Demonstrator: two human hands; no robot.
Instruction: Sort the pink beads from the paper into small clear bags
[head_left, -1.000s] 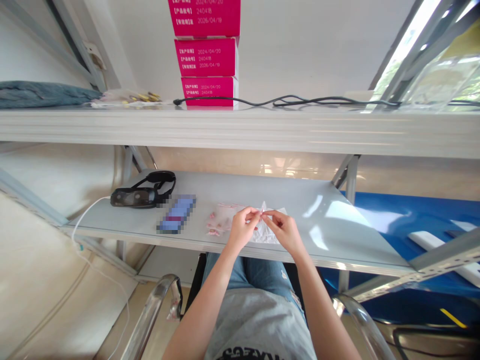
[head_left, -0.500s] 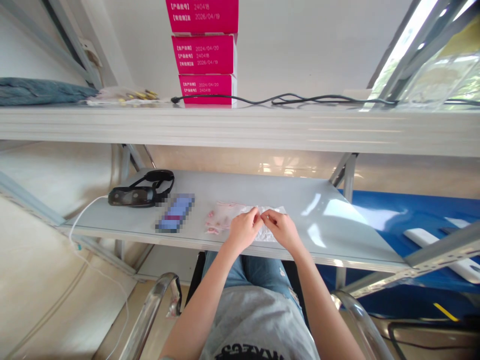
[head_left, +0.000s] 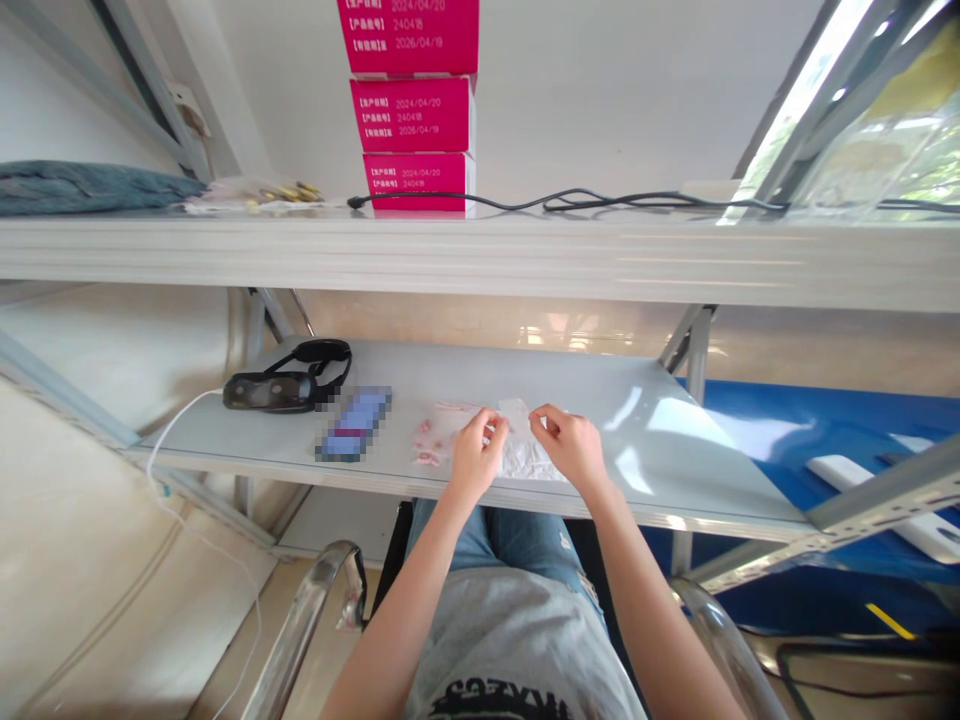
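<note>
My left hand (head_left: 477,450) and my right hand (head_left: 573,446) are close together over the lower shelf, fingers bent into pinches. Between the fingertips, a small clear plastic bag (head_left: 514,408) is spread, its sides pinched by both hands. Beneath lies a pile of crumpled clear plastic (head_left: 525,464), partly hidden by my hands. To the left of my left hand rests a clear bag with small pink-red pieces (head_left: 427,446); the pieces are too small to name.
A phone with a blurred screen (head_left: 355,424) and a black headset (head_left: 289,385) with a white cable lie left on the shelf (head_left: 420,365). Above, the upper shelf (head_left: 480,255) carries stacked magenta boxes (head_left: 416,115) and a black cable (head_left: 592,200). Metal chair armrests (head_left: 304,620) flank me.
My hands have moved slightly apart from touching each other. The small clear bag now shows between my fingertips. The view has shifted a little.
</note>
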